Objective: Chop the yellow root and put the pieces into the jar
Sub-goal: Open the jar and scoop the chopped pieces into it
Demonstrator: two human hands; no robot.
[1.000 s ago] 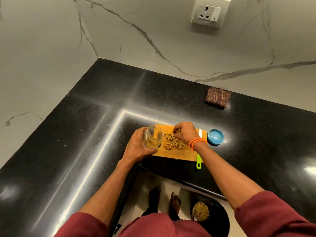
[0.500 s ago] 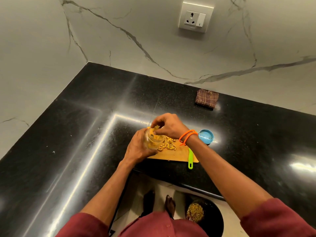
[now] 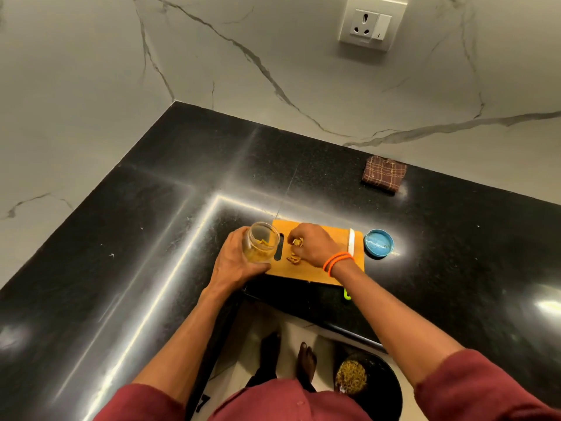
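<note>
A clear glass jar (image 3: 261,242) with some yellow root pieces inside stands tilted at the left end of the orange cutting board (image 3: 340,238). My left hand (image 3: 233,262) grips the jar from the left. My right hand (image 3: 315,244), with orange bands on its wrist, lies on the board with its fingers curled around a few yellow root pieces (image 3: 296,242). More pieces (image 3: 294,259) lie under that hand. A knife with a white blade (image 3: 351,242) and green handle (image 3: 347,294) rests on the board's right end, mostly hidden by my right forearm.
The jar's blue lid (image 3: 379,243) lies upturned on the black counter (image 3: 151,238) just right of the board. A folded brown checked cloth (image 3: 384,173) sits near the back wall. Below the counter edge is a black bin (image 3: 368,381) with scraps.
My right hand went from the board to the jar mouth with pieces, then came back down onto the remaining pieces. The pile on the board has shrunk. My left hand kept hold of the jar.
</note>
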